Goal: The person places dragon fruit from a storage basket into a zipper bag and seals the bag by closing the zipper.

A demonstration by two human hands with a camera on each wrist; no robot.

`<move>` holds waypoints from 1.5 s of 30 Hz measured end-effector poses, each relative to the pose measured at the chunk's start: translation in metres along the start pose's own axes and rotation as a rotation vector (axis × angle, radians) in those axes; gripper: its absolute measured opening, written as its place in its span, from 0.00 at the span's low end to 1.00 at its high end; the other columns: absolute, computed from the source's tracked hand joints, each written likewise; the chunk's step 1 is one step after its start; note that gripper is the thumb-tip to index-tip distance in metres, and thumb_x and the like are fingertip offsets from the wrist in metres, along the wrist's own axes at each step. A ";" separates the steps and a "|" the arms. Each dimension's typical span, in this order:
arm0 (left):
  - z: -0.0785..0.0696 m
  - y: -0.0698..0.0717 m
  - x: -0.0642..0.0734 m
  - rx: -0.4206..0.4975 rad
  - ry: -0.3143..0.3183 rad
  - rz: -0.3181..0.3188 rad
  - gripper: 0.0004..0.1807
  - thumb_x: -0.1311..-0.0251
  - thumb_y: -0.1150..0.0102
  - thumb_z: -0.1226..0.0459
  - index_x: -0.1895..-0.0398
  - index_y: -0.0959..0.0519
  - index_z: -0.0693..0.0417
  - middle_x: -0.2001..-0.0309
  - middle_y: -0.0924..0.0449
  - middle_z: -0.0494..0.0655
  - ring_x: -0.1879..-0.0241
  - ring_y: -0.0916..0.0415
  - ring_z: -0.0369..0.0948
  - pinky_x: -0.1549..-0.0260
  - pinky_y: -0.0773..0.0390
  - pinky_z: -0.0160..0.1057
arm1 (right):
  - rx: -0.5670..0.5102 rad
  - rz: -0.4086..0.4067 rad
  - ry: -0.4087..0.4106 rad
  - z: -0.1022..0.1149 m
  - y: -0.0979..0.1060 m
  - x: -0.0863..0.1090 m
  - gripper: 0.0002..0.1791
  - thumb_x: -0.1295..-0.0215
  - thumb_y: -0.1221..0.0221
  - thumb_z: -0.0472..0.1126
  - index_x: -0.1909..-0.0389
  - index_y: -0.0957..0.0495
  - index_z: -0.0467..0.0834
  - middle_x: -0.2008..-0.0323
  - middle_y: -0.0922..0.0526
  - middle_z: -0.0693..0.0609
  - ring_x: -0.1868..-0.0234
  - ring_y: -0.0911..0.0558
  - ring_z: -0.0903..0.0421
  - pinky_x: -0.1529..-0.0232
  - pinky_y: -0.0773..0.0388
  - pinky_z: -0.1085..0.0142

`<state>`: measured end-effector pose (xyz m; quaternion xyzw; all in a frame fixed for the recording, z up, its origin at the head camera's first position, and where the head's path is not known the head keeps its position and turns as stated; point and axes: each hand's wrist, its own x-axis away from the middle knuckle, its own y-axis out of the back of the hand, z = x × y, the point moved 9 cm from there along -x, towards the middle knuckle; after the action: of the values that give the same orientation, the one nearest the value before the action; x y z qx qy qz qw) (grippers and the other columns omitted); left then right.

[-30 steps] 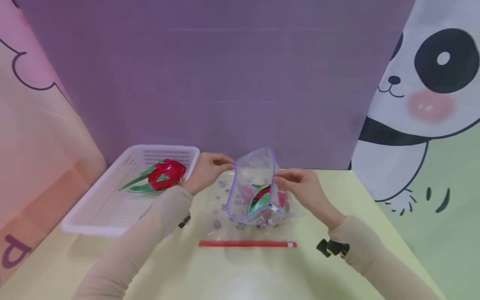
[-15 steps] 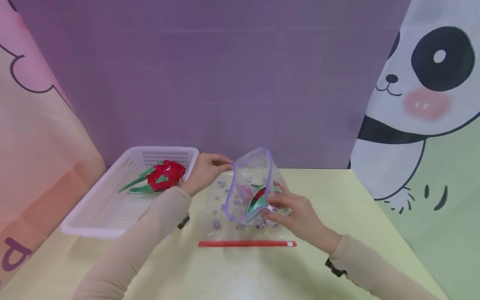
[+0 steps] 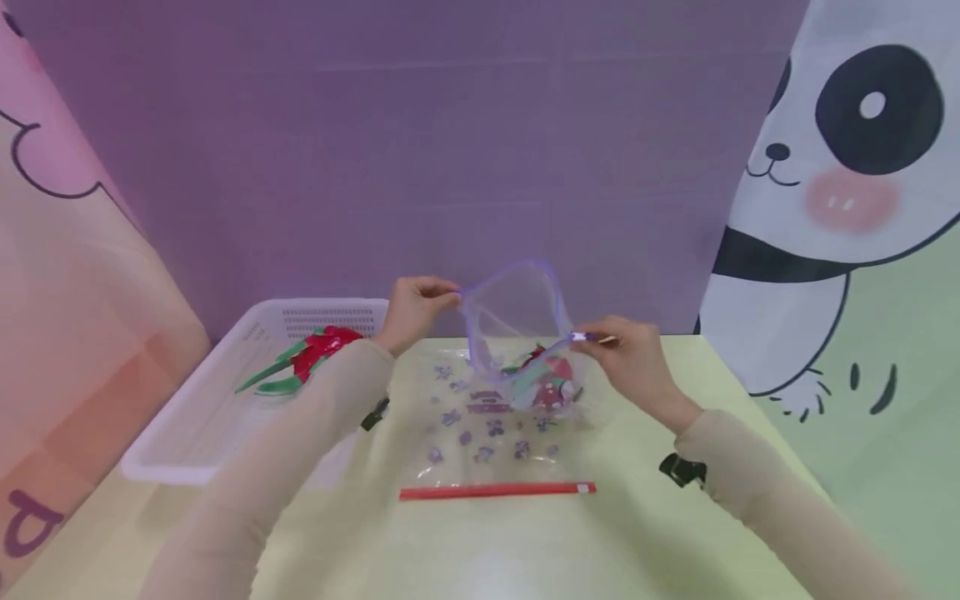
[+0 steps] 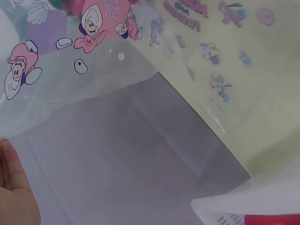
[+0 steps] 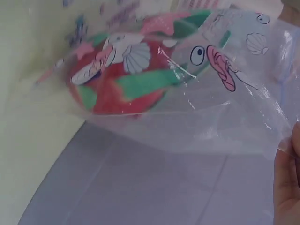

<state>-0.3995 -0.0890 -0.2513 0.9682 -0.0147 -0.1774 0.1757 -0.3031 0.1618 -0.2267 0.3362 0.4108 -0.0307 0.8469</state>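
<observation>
purple backdrop (image 3: 390, 150) fills the upper middle of the frame, with a panda print (image 3: 847, 183) at the upper right and a pale yellow table (image 3: 487, 550) across the bottom. at center i have the clear bag (image 3: 517, 337), its mouth spread wide. that mouth sits higher than half a second ago, and more of the flat printed bag (image 3: 465, 442) lying on the table shows below it. the left hand (image 3: 411, 312), left of center, has risen a little, thumb and fingertips pinched together on the purple rim (image 3: 561, 300). the right hand (image 3: 633, 362) was lower, at the front of the mouth; now it is up at the rim's right end, thumb and fingers clamped by the white slider (image 3: 579, 337). a red-and-green object (image 5: 126, 93) lies inside the clear bag; whether it bears on the table i can't tell.

for edges, i watch the red strip (image 3: 498, 492) along the flat bag's front, and the far table edge, near the bag, against the backdrop. the left sleeve (image 3: 300, 442) crosses over the basket (image 3: 195, 425) and now hides part of the second red-and-green object (image 3: 326, 342), so that side looks tight. i see more tabletop right of the bag and below the red strip.
</observation>
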 end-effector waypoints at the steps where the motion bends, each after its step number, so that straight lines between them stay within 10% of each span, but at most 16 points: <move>1: 0.000 -0.001 -0.004 0.004 0.010 -0.003 0.09 0.47 0.38 0.68 0.62 0.18 0.62 0.63 0.17 0.57 0.64 0.20 0.41 0.62 0.22 0.34 | 0.006 0.001 -0.032 -0.007 0.003 -0.006 0.07 0.54 0.34 0.27 0.70 0.17 0.34 0.73 0.16 0.42 0.74 0.17 0.55 0.71 0.24 0.80; 7: -0.009 -0.003 -0.030 -0.017 -0.014 -0.062 0.09 0.49 0.36 0.67 0.64 0.17 0.60 0.63 0.17 0.55 0.65 0.21 0.41 0.60 0.22 0.37 | 0.054 -0.036 -0.201 -0.040 0.029 -0.039 0.09 0.48 0.35 0.33 0.65 0.18 0.35 0.68 0.16 0.38 0.75 0.27 0.79 0.75 0.29 0.84; 17: -0.009 0.002 -0.045 -0.035 -0.028 -0.185 0.09 0.49 0.36 0.66 0.64 0.16 0.59 0.64 0.16 0.54 0.64 0.21 0.42 0.64 0.24 0.33 | 0.049 -0.147 -0.359 -0.077 0.041 -0.059 0.11 0.46 0.36 0.37 0.62 0.18 0.36 0.67 0.16 0.42 0.76 0.28 0.77 0.72 0.29 0.81; 23: -0.034 0.023 -0.036 -0.100 -0.075 -0.235 0.09 0.48 0.36 0.64 0.64 0.16 0.59 0.64 0.16 0.54 0.65 0.21 0.41 0.64 0.23 0.35 | -0.122 -0.255 -0.476 -0.087 0.061 -0.060 0.13 0.48 0.35 0.36 0.61 0.19 0.35 0.78 0.21 0.69 0.74 0.23 0.73 0.69 0.26 0.81; 28: -0.050 0.037 -0.024 -0.139 -0.054 -0.195 0.11 0.47 0.36 0.63 0.62 0.16 0.57 0.62 0.16 0.53 0.63 0.20 0.40 0.61 0.22 0.35 | -0.232 -0.276 -0.518 -0.086 0.069 -0.055 0.08 0.49 0.35 0.35 0.65 0.17 0.43 0.80 0.22 0.70 0.74 0.23 0.71 0.71 0.27 0.80; 45: -0.023 0.054 0.024 -0.163 0.064 -0.063 0.11 0.46 0.37 0.60 0.61 0.17 0.54 0.61 0.16 0.51 0.62 0.20 0.40 0.58 0.23 0.38 | -0.224 -0.083 -0.528 -0.088 0.033 -0.032 0.17 0.46 0.35 0.43 0.59 0.19 0.37 0.75 0.21 0.69 0.70 0.22 0.69 0.66 0.24 0.77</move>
<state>-0.3676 -0.1343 -0.2210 0.9559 0.0361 -0.1522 0.2484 -0.3722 0.2326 -0.2242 0.2038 0.1904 -0.1061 0.9544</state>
